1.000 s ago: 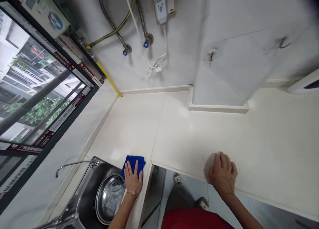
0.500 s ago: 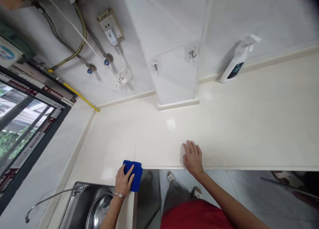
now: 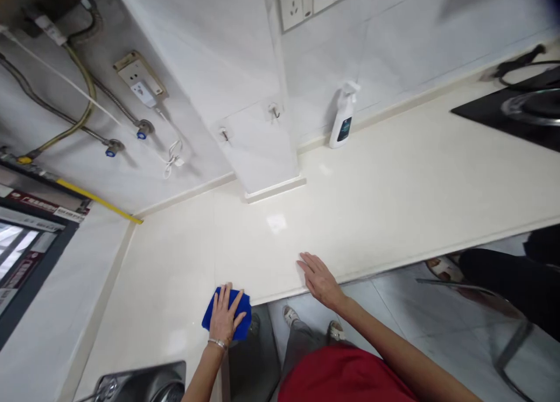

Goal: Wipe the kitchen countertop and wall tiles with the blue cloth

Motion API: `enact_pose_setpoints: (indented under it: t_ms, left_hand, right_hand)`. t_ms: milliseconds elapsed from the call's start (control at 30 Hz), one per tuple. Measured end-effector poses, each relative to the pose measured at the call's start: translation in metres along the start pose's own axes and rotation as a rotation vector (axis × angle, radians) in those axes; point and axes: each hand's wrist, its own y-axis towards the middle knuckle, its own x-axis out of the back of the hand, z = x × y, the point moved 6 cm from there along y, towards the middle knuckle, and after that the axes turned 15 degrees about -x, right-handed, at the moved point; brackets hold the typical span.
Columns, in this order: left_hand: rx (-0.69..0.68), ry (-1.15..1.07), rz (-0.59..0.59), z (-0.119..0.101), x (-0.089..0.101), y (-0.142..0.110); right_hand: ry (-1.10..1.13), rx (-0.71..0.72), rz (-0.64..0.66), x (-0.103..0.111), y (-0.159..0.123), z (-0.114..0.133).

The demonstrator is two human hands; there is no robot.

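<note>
My left hand (image 3: pixel 224 315) lies flat on a blue cloth (image 3: pixel 242 327) with its fingers spread, pressing it onto the cream countertop (image 3: pixel 175 262). The cloth sits at the inner corner of the counter, and part of it reaches over the front edge. A bracelet circles the left wrist. My right hand (image 3: pixel 321 280) rests on the counter near its front edge, to the right of the cloth. Its fingers are stretched out and nothing is in them.
A white spray bottle (image 3: pixel 343 116) stands against the back wall. The boxed column (image 3: pixel 262 157) juts onto the counter. A steel sink (image 3: pixel 144 384) is at lower left, a black cooktop (image 3: pixel 520 107) at right. A person's dark-clothed leg (image 3: pixel 503 279) and a metal-framed seat (image 3: pixel 507 355) are at lower right.
My view has swung right, bringing in the cooktop and the other person's leg. My left hand now lies flatter and more centrally on the cloth. The right hand stays on the counter.
</note>
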Motion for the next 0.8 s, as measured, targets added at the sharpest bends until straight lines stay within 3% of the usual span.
enact_pose_setpoints:
  t_ms: [200,433,633,800]
  left_hand:
    - [-0.291,-0.014,-0.047,-0.039,0.01,0.056]
    - [-0.426,-0.012,-0.131,-0.11,0.025,0.125]
    - [-0.516,-0.063,-0.185,-0.175,0.035,0.191]
    - [-0.576,-0.118,-0.203,-0.222,0.041,0.239]
  right_hand:
    - [0.244,-0.046,-0.099,0.04,-0.036,-0.018]
    - [0.502,-0.391,-0.271,0.095,-0.103,-0.075]
    - [0.74,-0.78,-0.35,0.102,-0.144,-0.116]
    - [0.872,-0.971,-0.422,0.097,-0.162,-0.133]
